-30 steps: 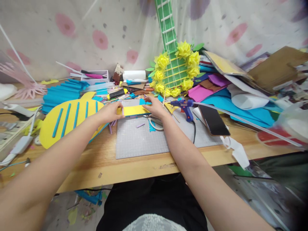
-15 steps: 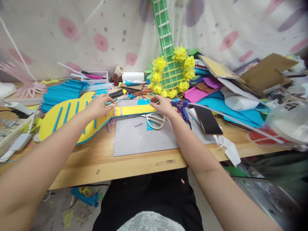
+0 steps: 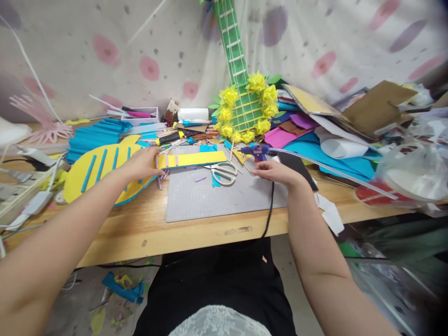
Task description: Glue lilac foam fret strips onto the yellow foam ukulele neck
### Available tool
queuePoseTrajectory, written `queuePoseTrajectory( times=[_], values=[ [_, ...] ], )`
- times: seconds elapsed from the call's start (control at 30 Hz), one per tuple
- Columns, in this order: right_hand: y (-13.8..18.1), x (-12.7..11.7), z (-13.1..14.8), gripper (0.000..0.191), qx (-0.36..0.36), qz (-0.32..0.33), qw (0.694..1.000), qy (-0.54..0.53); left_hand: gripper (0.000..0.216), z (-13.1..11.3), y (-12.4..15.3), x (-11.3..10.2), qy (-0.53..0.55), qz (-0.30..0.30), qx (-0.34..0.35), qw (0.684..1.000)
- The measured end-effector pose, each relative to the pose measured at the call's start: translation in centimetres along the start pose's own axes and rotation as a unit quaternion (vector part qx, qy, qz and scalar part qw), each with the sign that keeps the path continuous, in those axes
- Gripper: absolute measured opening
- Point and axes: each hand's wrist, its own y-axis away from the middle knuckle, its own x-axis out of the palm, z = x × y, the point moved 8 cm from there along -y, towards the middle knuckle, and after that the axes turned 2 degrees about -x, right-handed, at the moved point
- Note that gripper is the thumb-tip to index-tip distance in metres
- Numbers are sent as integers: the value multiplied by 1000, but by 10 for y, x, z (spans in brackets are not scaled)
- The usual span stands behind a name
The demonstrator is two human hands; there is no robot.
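A yellow guitar shape with a blue edge [image 3: 196, 160] lies flat, with blue strips on its body and short purple strips across its neck. My left hand [image 3: 142, 164] is closed over the base of the neck, thumb at the near edge and fingers at the far one. On the right, a blue glue gun [image 3: 256, 150] lies at the back of the mat, its cord hanging over the table edge. My right hand [image 3: 275, 171] has its fingers curled around where the handle is; they hide the grip. Open-bladed scissors [image 3: 224, 173] lie just below the neck.
Beneath the neck is a grey cutting mat [image 3: 210, 205]. A green paper guitar [image 3: 245, 107] with yellow flowers leans on the back curtain. A black phone [image 3: 297, 169], blue paper [image 3: 308, 151] and a clear container [image 3: 409, 172] are at right. Loose purple pieces [image 3: 200, 179] lie on the mat.
My right hand has left the end of the neck and moved right to the glue gun. My left hand has settled onto the base of the neck, beside a purple strip.
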Motion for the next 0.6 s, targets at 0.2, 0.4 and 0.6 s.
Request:
queuePoseTrajectory(
  times=[0.2,0.4,0.6],
  values=[
    [-4,-31,-40,43,91,-127,985,71,59,11,-7,7,-7,-6,-13,1000],
    [-15,-33,-34,40,109,-190,968,120,62,17,-7,0,-3,-37,-27,999],
    [-18,-35,-22,32,125,-278,933,191,22,-28,13,-19,-63,-72,7,995]
  ],
)
